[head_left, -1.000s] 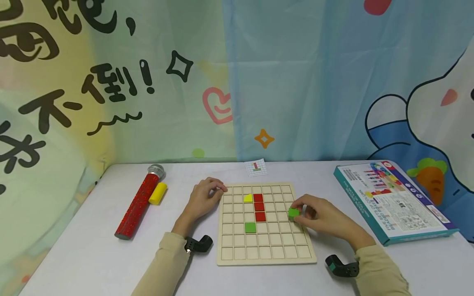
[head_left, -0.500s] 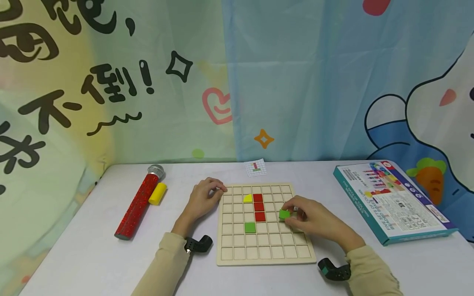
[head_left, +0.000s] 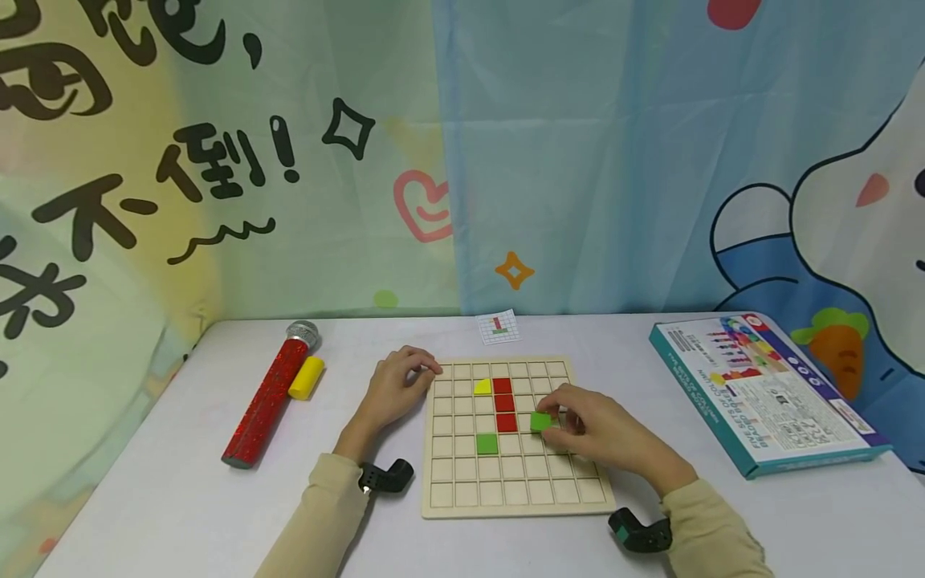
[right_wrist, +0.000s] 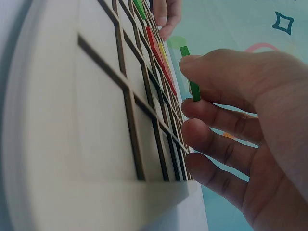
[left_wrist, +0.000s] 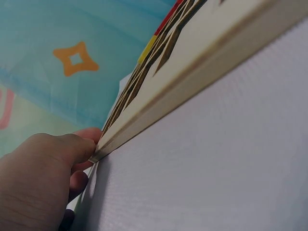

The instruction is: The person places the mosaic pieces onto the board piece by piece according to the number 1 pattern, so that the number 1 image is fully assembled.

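A wooden grid board (head_left: 462, 490) lies on the table. Set in its cells are several red tiles (head_left: 506, 422) in a column, a yellow piece with a slanted side (head_left: 482, 388) and a green square tile (head_left: 487, 444). My left hand (head_left: 396, 387) pinches the board's far left corner; in the left wrist view, thumb and fingers (left_wrist: 83, 144) meet at that corner. Over the right part of the board, my right hand (head_left: 603, 425) pinches a second green square tile (head_left: 539, 422) between thumb and fingers. The right wrist view shows this tile edge-on, raised off the board.
Behind the board lies a small card (head_left: 499, 327) printed with a grid and coloured squares. A red microphone (head_left: 266, 405) and a yellow cylinder (head_left: 307, 378) lie at the left. A flat game box (head_left: 769, 393) lies at the right. A printed curtain (head_left: 549, 160) hangs behind the table.
My right hand has moved left over the board with the green square tile, from near the right edge towards the red column. The left hand has stayed at the corner.
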Tool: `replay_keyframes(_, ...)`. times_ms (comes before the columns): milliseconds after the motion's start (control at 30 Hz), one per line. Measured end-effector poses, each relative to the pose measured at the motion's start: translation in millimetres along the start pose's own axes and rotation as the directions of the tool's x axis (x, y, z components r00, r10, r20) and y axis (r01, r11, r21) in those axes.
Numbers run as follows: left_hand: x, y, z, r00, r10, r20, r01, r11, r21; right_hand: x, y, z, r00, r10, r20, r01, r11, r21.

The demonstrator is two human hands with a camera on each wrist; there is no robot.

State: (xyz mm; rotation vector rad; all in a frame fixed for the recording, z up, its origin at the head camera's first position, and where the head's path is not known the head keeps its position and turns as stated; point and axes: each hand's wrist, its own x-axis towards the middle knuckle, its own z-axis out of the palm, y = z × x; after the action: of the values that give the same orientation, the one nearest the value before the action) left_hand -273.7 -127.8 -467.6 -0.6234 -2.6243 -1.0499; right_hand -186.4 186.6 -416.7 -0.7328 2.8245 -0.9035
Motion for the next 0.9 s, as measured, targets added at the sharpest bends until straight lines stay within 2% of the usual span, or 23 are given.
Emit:
replay_keyframes(333,-0.3,0.4,-0.5,1.000,-0.004,0.001,0.004,1.000,-0.003,1.9,-8.4,6.2,1.000,0.002,0.013,-0.002,1.000,0.004)
replay_keyframes(900,0.1,0.5,-0.7,1.000,-0.009,0.008,0.009,1.000,-0.002,6.1,-18.2,19.0,0.997,-0.074,0.017,0.074,0.996,-0.043)
